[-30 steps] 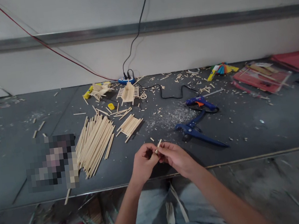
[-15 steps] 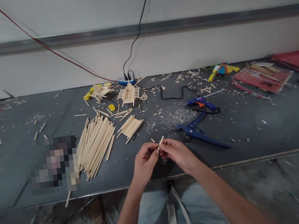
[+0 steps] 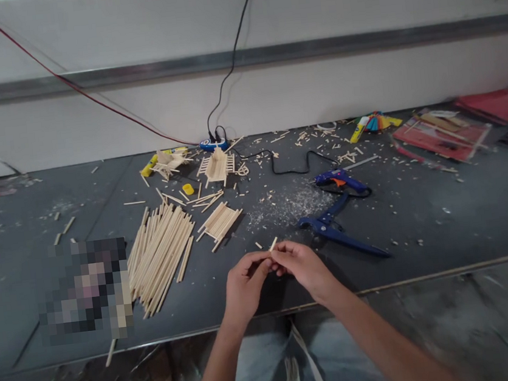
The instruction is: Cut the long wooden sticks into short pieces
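Note:
Over the front edge of the dark table, my left hand and my right hand meet, fingers closed in a pinch. Between their fingertips is a short wooden stick, its upper end sticking out. The rest of it is hidden by the fingers. A small cut piece of stick lies just beyond my left fingers. To the right rests a blue pipe-cutter-like hand tool, apart from my hand. A small flat frame of sticks lies ahead on the left.
Left of my hands is a heap of long wooden sticks. Stick-built models stand at the back near a blue power socket. A purple glue gun lies on the right, its black cord trailing back. Scraps and red packets lie farther right.
The view has tilted up slightly, shifting the table things a little down and left. My hands stay together on the short stick, less of which shows above the fingers.

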Motion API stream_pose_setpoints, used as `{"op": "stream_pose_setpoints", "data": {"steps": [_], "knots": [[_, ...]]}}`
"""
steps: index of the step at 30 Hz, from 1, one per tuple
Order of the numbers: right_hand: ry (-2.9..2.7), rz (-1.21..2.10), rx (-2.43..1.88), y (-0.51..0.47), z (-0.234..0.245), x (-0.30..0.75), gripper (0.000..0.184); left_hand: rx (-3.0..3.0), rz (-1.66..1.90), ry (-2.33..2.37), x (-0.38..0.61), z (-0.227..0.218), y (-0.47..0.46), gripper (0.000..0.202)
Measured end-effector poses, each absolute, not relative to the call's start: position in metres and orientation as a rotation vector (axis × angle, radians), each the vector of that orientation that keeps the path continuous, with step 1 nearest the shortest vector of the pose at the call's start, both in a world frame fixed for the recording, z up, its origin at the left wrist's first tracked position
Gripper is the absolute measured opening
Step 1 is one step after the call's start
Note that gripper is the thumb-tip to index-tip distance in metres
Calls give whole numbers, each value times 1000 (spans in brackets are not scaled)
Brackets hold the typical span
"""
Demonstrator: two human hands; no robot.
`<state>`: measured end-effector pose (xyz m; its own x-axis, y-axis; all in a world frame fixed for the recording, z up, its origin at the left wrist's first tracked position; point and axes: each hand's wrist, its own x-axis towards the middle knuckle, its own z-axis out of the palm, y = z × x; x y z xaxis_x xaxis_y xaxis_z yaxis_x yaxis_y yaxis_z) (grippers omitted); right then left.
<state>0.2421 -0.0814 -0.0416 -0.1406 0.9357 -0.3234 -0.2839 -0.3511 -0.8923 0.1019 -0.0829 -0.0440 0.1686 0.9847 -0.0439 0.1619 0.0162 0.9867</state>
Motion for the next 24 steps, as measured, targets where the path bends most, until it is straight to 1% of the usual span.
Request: {"op": "stream_pose_setpoints", "data": {"steps": [7, 12, 18, 24], "knots": [[-769, 1711, -1122, -82, -38, 242, 23, 1354, 983, 1144, 100, -47, -83, 17], [-731, 1826, -1028, -83, -35, 245, 19, 1269, 979, 1077, 99, -45, -83, 16], [-712, 1841, -917, -86, -37, 243, 16, 1133, 1037, 999, 98, -47, -82, 29], [-656, 1835, -896, -88, -37, 238, 18, 1086, 1031, 952, 98, -45, -82, 31]]}}
